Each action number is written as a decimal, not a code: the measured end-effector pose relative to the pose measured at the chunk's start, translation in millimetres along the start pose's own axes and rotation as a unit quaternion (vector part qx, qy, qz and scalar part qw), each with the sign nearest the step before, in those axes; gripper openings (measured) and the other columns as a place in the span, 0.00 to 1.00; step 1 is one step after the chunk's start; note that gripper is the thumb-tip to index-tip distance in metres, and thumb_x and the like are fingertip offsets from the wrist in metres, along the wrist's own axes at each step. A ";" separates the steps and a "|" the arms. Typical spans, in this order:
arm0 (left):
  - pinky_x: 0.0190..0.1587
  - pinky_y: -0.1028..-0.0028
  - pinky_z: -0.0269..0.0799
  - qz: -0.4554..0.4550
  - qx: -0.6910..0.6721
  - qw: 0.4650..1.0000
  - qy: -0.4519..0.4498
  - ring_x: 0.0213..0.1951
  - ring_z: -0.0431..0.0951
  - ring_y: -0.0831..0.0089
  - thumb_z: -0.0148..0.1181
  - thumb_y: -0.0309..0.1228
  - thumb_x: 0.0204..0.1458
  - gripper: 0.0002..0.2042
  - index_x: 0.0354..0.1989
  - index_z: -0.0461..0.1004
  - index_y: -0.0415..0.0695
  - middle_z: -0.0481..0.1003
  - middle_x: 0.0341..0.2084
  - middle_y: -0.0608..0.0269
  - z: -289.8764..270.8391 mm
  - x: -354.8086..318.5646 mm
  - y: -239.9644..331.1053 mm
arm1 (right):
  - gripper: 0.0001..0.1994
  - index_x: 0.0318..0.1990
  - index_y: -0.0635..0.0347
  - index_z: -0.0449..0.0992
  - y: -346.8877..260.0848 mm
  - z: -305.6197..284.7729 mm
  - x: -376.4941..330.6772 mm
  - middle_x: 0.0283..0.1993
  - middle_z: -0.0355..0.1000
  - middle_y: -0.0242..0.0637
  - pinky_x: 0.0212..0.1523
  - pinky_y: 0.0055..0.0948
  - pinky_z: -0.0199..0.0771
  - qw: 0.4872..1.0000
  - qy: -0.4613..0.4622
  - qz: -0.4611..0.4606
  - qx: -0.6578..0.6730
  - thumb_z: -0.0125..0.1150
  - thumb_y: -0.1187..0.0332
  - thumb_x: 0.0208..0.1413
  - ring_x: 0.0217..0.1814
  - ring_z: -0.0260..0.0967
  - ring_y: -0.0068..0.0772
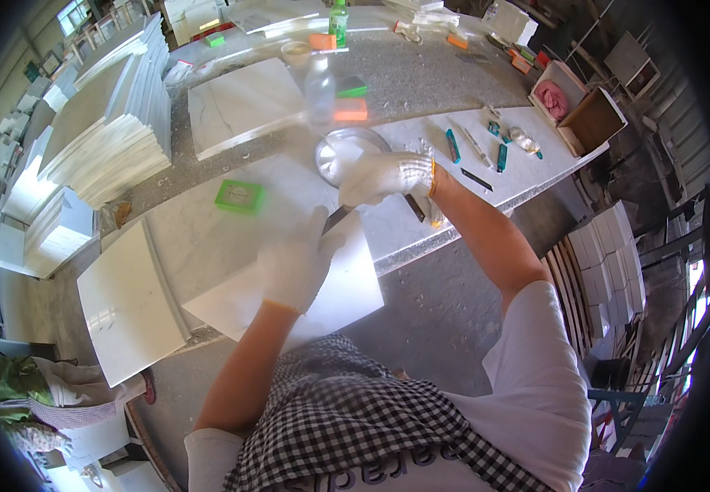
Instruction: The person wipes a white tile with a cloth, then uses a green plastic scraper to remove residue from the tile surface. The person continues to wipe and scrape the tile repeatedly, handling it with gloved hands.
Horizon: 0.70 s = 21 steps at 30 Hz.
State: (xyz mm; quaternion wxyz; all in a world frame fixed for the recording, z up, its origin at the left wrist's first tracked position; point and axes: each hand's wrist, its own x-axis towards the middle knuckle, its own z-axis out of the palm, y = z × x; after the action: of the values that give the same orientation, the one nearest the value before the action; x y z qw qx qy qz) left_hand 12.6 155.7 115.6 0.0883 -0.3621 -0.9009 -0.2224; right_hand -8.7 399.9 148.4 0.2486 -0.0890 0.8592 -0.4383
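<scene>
In a white knitted glove, my right hand (383, 178) is closed around a tool like a putty knife; its handle is hidden in the fist. The grey metal blade (337, 218) points down and left. My gloved left hand (293, 261) is above a white tile (355, 283), with the end of the blade between its thumb and fingers. White haze softens the outline of that hand. Just beyond my right hand is a round metal bowl (328, 170) with white material in it.
A green block (239, 196) lies on the stone-topped table (195, 234). Another white tile (129, 299) overhangs the near left edge. Stacked slabs (117, 115) stand at far left. Cutters (453, 146), a dark blade strip (477, 179) and an open box (589, 123) lie right.
</scene>
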 end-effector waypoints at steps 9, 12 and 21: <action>0.26 0.58 0.69 0.009 -0.005 1.000 0.011 0.24 0.77 0.57 0.61 0.43 0.51 0.12 0.37 0.74 0.49 0.75 0.19 0.59 1.7 -1.3 -0.6 | 0.09 0.28 0.54 0.76 12.0 3.7 1.6 0.24 0.63 0.17 0.24 0.20 0.58 0.999 0.002 -0.047 -0.005 0.57 0.63 0.58 0.24 0.55 0.12; 0.26 0.58 0.69 0.008 -0.001 1.000 0.006 0.24 0.77 0.57 0.61 0.43 0.51 0.12 0.36 0.74 0.49 0.75 0.19 0.59 1.3 -1.0 -1.1 | 0.10 0.28 0.55 0.77 12.5 6.6 0.5 0.24 0.63 0.18 0.23 0.21 0.58 0.999 0.018 -0.040 0.010 0.57 0.62 0.58 0.24 0.55 0.13; 0.27 0.58 0.69 -0.004 -0.004 1.000 -0.008 0.25 0.77 0.56 0.61 0.44 0.51 0.13 0.35 0.75 0.48 0.76 0.21 0.58 -0.6 -0.4 -1.1 | 0.09 0.29 0.56 0.76 17.0 9.1 8.1 0.25 0.67 0.35 0.27 0.31 0.64 0.977 0.008 0.005 -0.214 0.53 0.65 0.57 0.24 0.62 0.28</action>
State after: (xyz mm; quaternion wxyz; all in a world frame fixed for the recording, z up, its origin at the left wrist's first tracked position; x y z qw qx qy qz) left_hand 12.1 154.5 115.7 0.0783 -0.3603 -0.9022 -0.2237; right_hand -10.0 400.7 127.5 0.2192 -0.1323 0.9354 -0.2438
